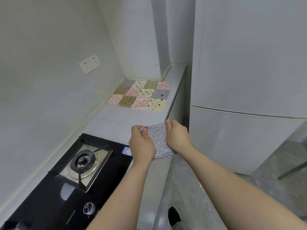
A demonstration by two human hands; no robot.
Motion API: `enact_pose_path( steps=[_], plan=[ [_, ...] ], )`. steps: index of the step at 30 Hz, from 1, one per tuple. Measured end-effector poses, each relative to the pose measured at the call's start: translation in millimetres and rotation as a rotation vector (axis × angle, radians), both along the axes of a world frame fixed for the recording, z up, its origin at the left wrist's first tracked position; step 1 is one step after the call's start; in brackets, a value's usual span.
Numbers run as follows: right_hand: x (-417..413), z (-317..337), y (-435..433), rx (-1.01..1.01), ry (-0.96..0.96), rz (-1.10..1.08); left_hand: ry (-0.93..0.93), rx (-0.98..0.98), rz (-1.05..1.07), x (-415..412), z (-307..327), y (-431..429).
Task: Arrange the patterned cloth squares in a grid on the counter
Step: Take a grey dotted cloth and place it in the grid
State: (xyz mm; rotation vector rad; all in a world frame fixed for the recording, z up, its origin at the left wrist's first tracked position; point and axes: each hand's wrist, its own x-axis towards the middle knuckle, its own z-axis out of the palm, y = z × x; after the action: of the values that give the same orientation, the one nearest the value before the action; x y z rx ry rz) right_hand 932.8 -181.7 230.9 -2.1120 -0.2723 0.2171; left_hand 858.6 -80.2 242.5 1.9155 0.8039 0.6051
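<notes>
Both hands were busy with one grey dotted cloth square (158, 138): the left hand (141, 143) pinched its left edge and the right hand (177, 136) was curled round its right edge, holding it up just over the front edge of the desk (126, 117), next to the gas stove (79, 171). The bottom hem looked layered, so it might've been more than one piece, I couldn't tell. The grid (141, 95) already sat at the far end of the desk, tucked toward the back corner, three rows of four with edges touching. My take on doing this step well: the open spot looked like the near side of the grid, so a new row would start there. I'd have pulled the cloth taut between both hands first, lined one edge up flush with the nearest row, then lowered it flat instead of dropping it. Thin fabric like that probably creases and drags its neighbours, so smoothing outward from the middle seemed safest.
</notes>
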Motion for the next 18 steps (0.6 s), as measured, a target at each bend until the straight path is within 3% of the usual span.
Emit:
enact_pose_path(
  steps=[14,18],
  plan=[
    [169,-53,117,-0.223,0.127,0.175,0.183,-0.058,0.092,165,-66,115],
    [211,-75,153,-0.318,0.110,0.321,0.231,-0.099,0.201,196,-89,144]
  ],
)
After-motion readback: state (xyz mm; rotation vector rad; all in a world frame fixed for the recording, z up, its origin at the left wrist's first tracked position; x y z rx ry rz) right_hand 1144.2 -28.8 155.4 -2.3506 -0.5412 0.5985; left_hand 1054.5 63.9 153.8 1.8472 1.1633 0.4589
